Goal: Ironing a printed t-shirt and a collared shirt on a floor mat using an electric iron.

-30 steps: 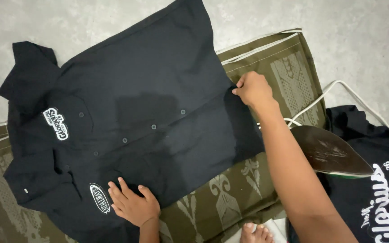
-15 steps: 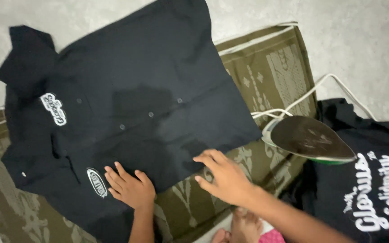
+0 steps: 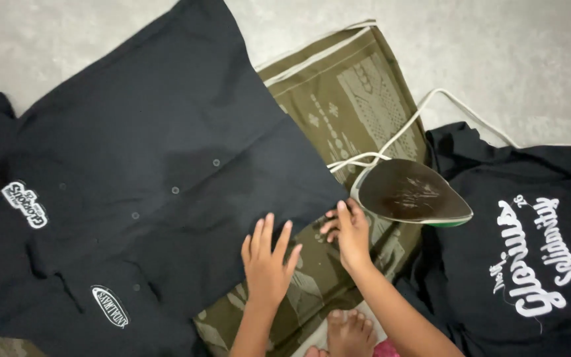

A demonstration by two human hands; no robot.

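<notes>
Grey, speckled concrete floor (image 3: 530, 53) fills the room, and an olive-green woven mat with pale patterns (image 3: 371, 86) lies on it like a soft table.

Left hand (image 3: 267, 259) is flat and wide, fingers spread. It presses down on the lower edge of the black button-up shirt with white patches (image 3: 147, 178), probably to keep the cloth from sliding. Right hand (image 3: 350, 228) sits just beside it, fingers bent a little, touching the shirt's bottom corner where it meets the mat. It holds nothing. It looks like it is tugging the hem flat.

That black shirt lies open and spread across the mat, with its collar off to the left on the floor.

Near the right hand, a clothes iron with a dark, scratched metal plate and green edge (image 3: 410, 193) stands on its end, plate facing up, likely so the plate does not rest on cloth. Its white cord (image 3: 431, 109) loops away over the mat and floor.

Farther right lies another black shirt with white writing (image 3: 530, 251). A bare foot (image 3: 350, 330) shows at the bottom.
</notes>
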